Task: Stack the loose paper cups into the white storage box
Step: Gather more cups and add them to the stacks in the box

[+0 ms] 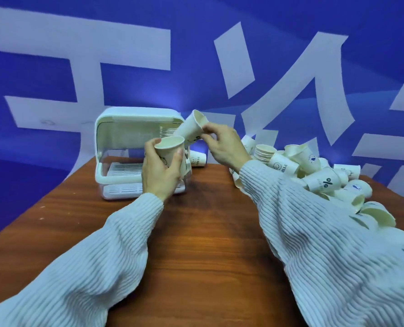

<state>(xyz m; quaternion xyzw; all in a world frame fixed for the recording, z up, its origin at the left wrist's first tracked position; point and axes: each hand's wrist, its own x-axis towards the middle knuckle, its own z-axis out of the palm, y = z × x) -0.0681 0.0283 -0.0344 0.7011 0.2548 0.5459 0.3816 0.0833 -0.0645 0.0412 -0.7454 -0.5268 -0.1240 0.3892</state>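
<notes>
My left hand (160,172) grips an upright paper cup (169,149) in front of the white storage box (130,128). My right hand (224,145) holds a second paper cup (191,128), tilted with its mouth up and to the right, just above and right of the first cup. The box stands open at the table's far left, its lid raised, with a stack of cups (166,132) inside at the right. A heap of loose paper cups (314,171) lies on the table to the right.
The brown wooden table (208,232) stretches toward me between my sleeves. One printed cup (197,159) lies on its side just right of the box. A blue wall with big white characters stands behind the table.
</notes>
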